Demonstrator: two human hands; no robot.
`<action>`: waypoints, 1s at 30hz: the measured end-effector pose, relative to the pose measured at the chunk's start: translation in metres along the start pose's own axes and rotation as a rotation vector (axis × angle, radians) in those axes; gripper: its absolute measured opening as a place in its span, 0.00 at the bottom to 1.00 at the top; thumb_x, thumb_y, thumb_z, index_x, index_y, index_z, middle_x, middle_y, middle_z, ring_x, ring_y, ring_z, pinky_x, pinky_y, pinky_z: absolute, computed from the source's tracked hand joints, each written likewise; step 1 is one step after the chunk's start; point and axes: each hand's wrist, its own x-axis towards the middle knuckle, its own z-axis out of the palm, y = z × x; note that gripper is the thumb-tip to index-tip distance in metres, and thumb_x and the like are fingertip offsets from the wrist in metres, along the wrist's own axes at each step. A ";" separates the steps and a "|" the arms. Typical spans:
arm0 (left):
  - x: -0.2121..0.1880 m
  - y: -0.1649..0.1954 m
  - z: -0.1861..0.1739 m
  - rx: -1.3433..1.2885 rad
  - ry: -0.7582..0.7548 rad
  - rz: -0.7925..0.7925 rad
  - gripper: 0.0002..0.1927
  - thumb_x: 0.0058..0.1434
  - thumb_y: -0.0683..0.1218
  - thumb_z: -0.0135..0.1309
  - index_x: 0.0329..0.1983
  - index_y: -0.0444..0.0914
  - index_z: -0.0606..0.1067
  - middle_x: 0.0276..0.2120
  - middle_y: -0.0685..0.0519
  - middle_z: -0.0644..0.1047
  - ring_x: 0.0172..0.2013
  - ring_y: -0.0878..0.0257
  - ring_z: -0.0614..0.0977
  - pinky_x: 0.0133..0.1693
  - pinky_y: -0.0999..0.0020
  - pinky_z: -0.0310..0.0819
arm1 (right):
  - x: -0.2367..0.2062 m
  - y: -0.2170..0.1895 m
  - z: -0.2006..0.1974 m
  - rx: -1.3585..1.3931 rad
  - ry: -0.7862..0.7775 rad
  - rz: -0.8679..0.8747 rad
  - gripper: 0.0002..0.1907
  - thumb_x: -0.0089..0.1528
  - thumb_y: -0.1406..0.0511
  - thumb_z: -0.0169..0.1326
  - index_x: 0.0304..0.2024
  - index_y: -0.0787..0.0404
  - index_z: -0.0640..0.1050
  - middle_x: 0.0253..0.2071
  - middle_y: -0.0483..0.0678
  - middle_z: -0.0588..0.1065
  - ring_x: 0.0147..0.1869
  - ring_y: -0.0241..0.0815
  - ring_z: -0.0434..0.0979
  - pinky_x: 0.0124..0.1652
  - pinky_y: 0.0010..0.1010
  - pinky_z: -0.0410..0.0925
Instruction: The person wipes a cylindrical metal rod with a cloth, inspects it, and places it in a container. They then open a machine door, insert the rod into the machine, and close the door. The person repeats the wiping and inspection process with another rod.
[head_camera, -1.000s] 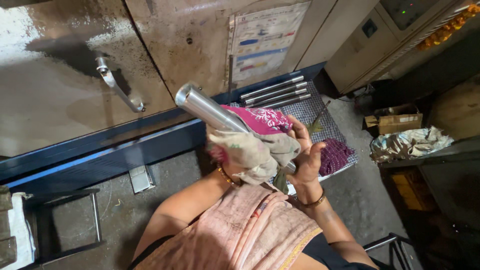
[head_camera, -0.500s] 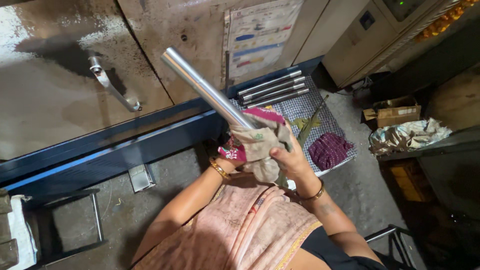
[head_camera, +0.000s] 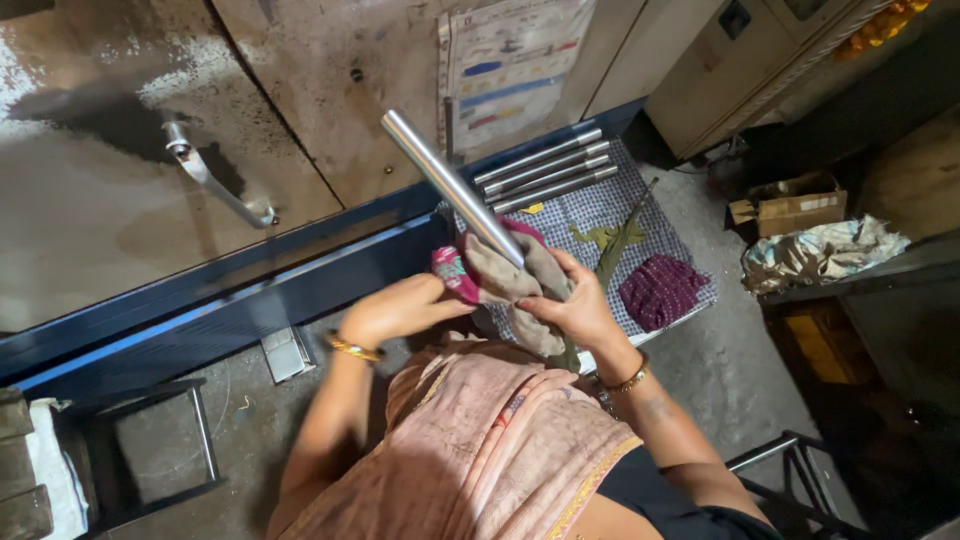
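A shiny steel rod (head_camera: 445, 180) slants up and to the left from my hands. My right hand (head_camera: 575, 305) grips its lower end through a grey-brown rag (head_camera: 510, 275). Just to the left, my left hand (head_camera: 400, 308) pinches a pink part of the rag (head_camera: 452, 270) at the rod's base. Both wrists wear gold bangles. The bottom of the rod is hidden inside the cloth.
Several more steel rods (head_camera: 545, 168) lie side by side on a checked cloth (head_camera: 620, 205), with a maroon cloth (head_camera: 662, 290) and a green leafy twig (head_camera: 615, 240). A machine door with a lever handle (head_camera: 205, 178) is at left. A cardboard box (head_camera: 790, 208) is at right.
The rod has swung from pointing at the camera to slanting up-left and further right. My hands have slid down to its lower end with the rag.
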 end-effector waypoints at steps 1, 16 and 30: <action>-0.010 0.003 -0.015 0.136 -0.062 -0.192 0.22 0.68 0.56 0.55 0.60 0.40 0.76 0.55 0.49 0.81 0.54 0.59 0.80 0.57 0.63 0.73 | 0.000 -0.003 -0.005 -0.130 0.028 -0.025 0.41 0.48 0.67 0.73 0.61 0.68 0.72 0.53 0.48 0.78 0.56 0.38 0.77 0.57 0.30 0.70; 0.065 0.023 0.033 -1.508 0.732 0.319 0.07 0.63 0.44 0.56 0.38 0.42 0.69 0.16 0.60 0.61 0.17 0.69 0.62 0.25 0.70 0.62 | 0.003 -0.071 0.044 -0.642 -0.334 0.011 0.43 0.52 0.57 0.69 0.66 0.62 0.66 0.44 0.62 0.78 0.47 0.64 0.79 0.43 0.47 0.70; 0.044 0.059 -0.006 -1.375 0.898 0.737 0.10 0.69 0.46 0.49 0.33 0.44 0.63 0.16 0.59 0.59 0.15 0.68 0.60 0.25 0.70 0.59 | 0.015 -0.027 0.031 -0.966 0.217 -0.550 0.19 0.57 0.68 0.63 0.51 0.62 0.75 0.38 0.52 0.75 0.42 0.54 0.77 0.40 0.44 0.71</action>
